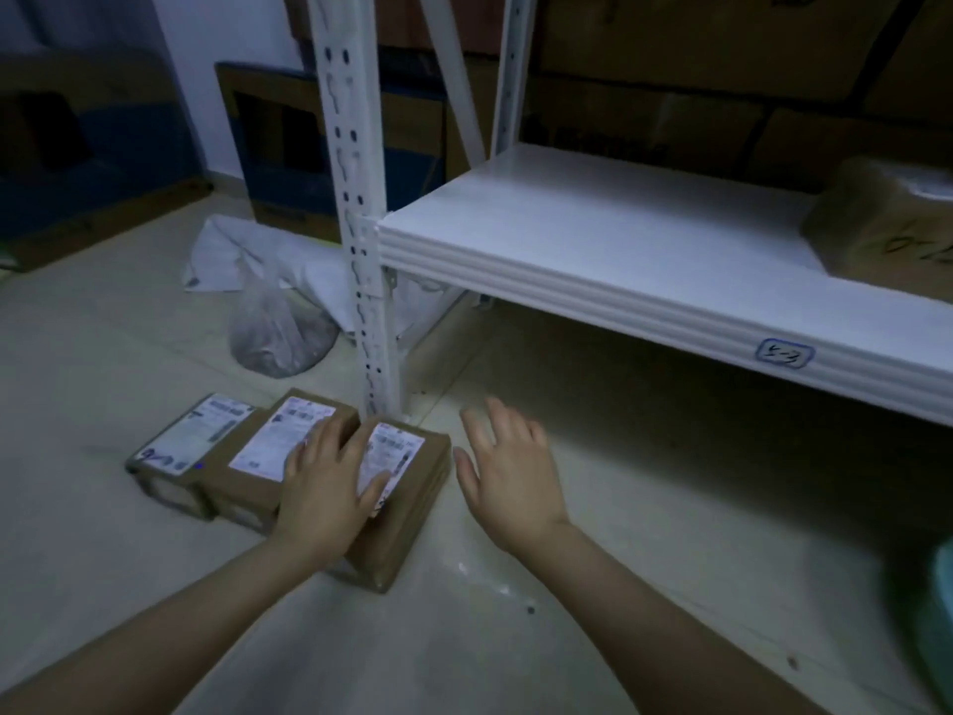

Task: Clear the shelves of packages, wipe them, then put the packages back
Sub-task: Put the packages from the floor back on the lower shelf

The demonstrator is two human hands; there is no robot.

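Three brown cardboard packages with white labels lie side by side on the floor by the shelf post: a left package, a middle package and a right package. My left hand rests flat across the middle and right packages, fingers straight. My right hand hovers open just right of the right package, touching nothing. The white shelf above is mostly bare, with one taped brown package at its right end.
A white slotted shelf post stands just behind the packages. A clear plastic bag and white sheeting lie on the floor behind it. Cardboard boxes line the back wall. A teal object shows at the right edge.
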